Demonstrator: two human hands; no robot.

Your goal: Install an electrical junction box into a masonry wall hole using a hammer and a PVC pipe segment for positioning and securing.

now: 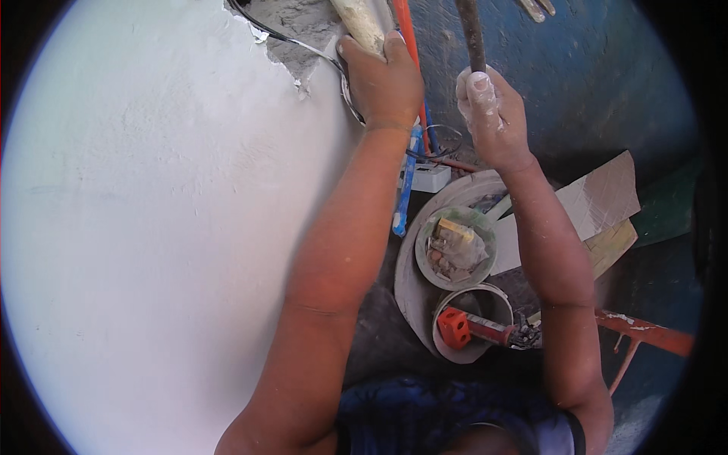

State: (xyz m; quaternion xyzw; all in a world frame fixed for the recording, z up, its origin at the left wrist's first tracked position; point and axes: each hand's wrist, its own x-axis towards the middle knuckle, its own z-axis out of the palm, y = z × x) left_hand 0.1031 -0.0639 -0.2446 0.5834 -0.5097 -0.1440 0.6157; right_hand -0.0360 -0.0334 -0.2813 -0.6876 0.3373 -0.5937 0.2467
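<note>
My left hand (385,89) is wrapped round the lower end of a pale, plaster-smeared round pipe (359,21) beside the broken edge of a white wall (174,227). A black-and-white cable (307,47) runs past its wrist, and an orange conduit (407,38) stands just right of it. In my right hand (493,117), whose fingers are dusted white, is a dark rod-like handle (470,34) held upright; its upper end lies outside the view. Two metal prongs (535,9) show at the top edge; whether they belong to that handle I cannot tell.
Below my hands, a large round tub (407,265) bears a bowl of rubble (493,227) and a bucket (504,299) with a red-ended tool (455,327). Cardboard (607,189) leans at right near a red metal bar (652,334). A blue wall (607,83) stands behind.
</note>
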